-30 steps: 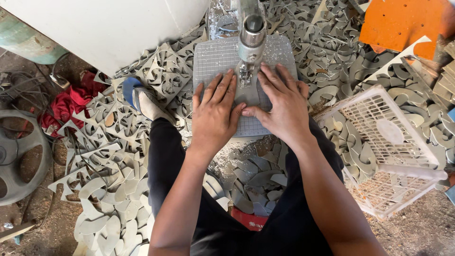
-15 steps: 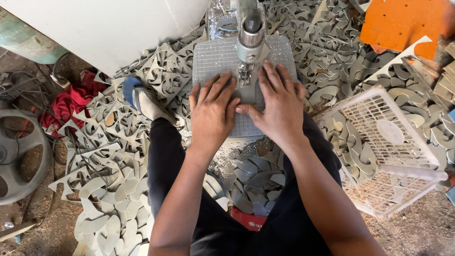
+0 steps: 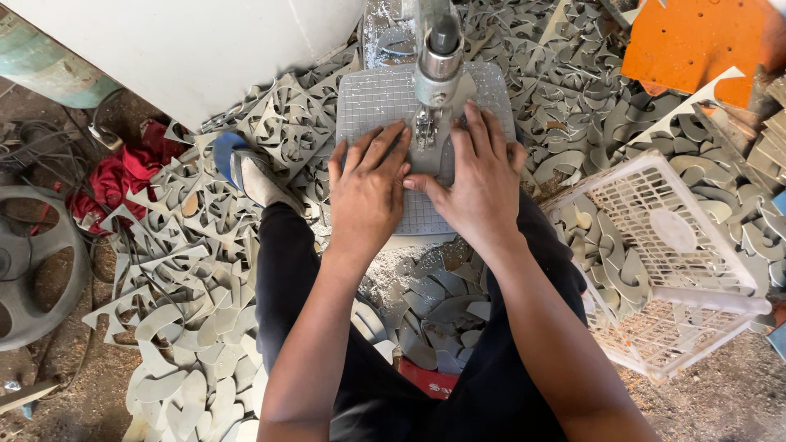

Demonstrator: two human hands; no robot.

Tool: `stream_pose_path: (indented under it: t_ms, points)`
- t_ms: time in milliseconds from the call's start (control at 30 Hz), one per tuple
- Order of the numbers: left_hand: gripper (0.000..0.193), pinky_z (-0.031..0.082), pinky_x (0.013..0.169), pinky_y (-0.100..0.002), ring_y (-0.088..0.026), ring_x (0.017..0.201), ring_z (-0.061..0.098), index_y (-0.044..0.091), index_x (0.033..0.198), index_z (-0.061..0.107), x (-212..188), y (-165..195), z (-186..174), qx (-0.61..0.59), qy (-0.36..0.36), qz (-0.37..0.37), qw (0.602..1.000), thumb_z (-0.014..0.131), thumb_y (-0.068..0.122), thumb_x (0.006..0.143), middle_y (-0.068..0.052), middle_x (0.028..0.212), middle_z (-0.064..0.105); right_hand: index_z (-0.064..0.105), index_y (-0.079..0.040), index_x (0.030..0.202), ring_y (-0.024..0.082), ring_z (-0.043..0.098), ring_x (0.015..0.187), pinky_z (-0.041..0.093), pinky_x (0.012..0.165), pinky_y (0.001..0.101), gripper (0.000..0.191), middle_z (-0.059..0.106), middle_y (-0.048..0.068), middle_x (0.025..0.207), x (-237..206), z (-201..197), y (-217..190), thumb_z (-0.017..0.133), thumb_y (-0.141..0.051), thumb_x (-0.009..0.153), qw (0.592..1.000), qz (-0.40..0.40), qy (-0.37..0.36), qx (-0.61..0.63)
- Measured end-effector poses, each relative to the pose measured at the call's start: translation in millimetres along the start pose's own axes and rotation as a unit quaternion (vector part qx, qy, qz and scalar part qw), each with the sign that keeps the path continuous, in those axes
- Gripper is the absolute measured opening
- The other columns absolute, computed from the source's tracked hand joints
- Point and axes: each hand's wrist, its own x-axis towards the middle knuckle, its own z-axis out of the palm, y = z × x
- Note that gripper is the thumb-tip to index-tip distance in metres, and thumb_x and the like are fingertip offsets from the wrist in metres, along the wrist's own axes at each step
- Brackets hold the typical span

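Both my hands lie flat on the grey gridded work table of a small cutting machine. My left hand and my right hand press side by side on a flat grey board piece just below the machine's vertical blade. The thumbs touch in the middle. The fingers point away from me, towards the blade. Most of the board piece is hidden under my palms.
Heaps of grey cut-out board scraps cover the ground all round. A white plastic basket with curved cut pieces lies tilted at the right. An orange panel is far right, a metal wheel and red cloth at left.
Both hands have slid a little forward on the work table towards the blade, and have drawn closer together.
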Motion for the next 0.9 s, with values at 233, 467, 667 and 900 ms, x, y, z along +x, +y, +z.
stream_pose_path:
  t_ms: [233,467,667,900]
  points:
    - [0.041,0.032,0.118,-0.051,-0.025,0.133,0.053,0.011,0.139,0.066,3,-4,2,0.008,0.009,0.008,1.000,0.065,0.017,0.098,0.000,0.145,0.060,0.060,0.001,0.129,0.036,0.040,0.144,0.030,0.105,0.0577,0.092,0.045,0.023,0.154,4,-1,-4,0.077,-0.073,0.078,1.000,0.012,-0.011,-0.022]
    - [0.041,0.033,0.117,-0.050,-0.024,0.128,0.054,0.014,0.138,0.068,7,-9,3,0.008,0.009,0.007,1.000,0.066,0.016,0.097,0.001,0.145,0.061,0.059,0.004,0.123,0.040,0.040,0.142,0.029,0.106,0.0589,0.092,0.045,0.028,0.149,7,1,-9,0.078,-0.073,0.077,1.000,0.022,-0.004,-0.008]
    - [0.040,0.034,0.115,-0.047,-0.024,0.124,0.055,0.016,0.136,0.070,10,-13,4,-0.006,0.006,0.009,1.000,0.067,0.015,0.096,0.002,0.144,0.061,0.058,0.007,0.120,0.045,0.040,0.140,0.028,0.113,0.0630,0.088,0.043,0.031,0.146,9,3,-10,0.082,-0.068,0.079,1.000,0.011,0.019,0.009]
    - [0.038,0.035,0.113,-0.045,-0.023,0.123,0.056,0.021,0.136,0.071,12,-16,5,-0.011,0.015,0.006,1.000,0.066,0.017,0.098,0.003,0.144,0.062,0.058,0.005,0.116,0.047,0.043,0.137,0.029,0.112,0.0653,0.083,0.043,0.029,0.144,11,4,-16,0.086,-0.062,0.077,0.999,0.025,0.032,0.012]
